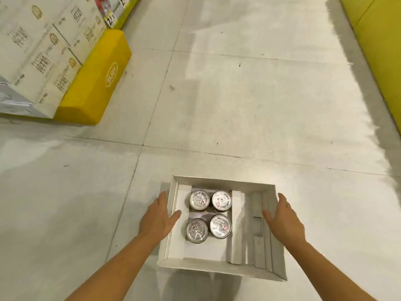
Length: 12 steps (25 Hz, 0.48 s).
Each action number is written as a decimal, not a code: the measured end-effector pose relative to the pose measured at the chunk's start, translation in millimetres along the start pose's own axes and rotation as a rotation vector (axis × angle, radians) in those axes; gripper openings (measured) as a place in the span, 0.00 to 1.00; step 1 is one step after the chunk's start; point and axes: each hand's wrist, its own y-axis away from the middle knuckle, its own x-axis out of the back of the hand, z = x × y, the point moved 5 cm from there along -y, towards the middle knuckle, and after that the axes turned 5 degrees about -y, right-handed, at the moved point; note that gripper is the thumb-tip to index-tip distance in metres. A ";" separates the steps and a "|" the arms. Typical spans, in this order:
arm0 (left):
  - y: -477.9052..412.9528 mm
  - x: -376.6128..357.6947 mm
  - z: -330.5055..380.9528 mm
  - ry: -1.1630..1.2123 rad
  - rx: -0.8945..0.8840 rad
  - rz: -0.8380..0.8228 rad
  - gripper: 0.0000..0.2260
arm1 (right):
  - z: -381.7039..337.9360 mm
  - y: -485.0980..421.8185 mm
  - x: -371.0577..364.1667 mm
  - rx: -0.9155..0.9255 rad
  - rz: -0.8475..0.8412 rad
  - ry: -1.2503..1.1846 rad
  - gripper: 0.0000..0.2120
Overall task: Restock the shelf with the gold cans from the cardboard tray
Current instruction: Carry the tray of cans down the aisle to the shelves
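A white cardboard tray sits low in the head view, over the floor. Several cans stand upright in its left half, and only their silver tops show. The right half holds white cardboard dividers and no cans. My left hand straddles the left wall, thumb inside and fingers outside. My right hand straddles the right wall the same way. I cannot tell whether the tray rests on the floor or is lifted.
Stacked cream cartons sit on a yellow display base at the upper left, with price tags behind them. A yellow shelf base runs along the right edge. Grey floor tiles stretch ahead between them.
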 end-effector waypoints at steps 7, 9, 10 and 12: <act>-6.1 -23.0 -9.3 0.068 -0.040 0.179 0.17 | 20.1 -12.8 -20.2 -0.020 0.100 -0.170 0.17; -3.9 -23.2 -8.7 0.077 -0.019 0.203 0.17 | 22.0 -12.3 -20.5 -0.032 0.089 -0.178 0.15; -2.4 -23.9 -8.8 0.080 -0.003 0.208 0.18 | 23.0 -10.8 -20.1 -0.031 0.088 -0.191 0.13; 1.0 -26.0 -6.7 0.097 0.024 0.226 0.19 | 23.3 -7.4 -19.0 -0.019 0.107 -0.212 0.11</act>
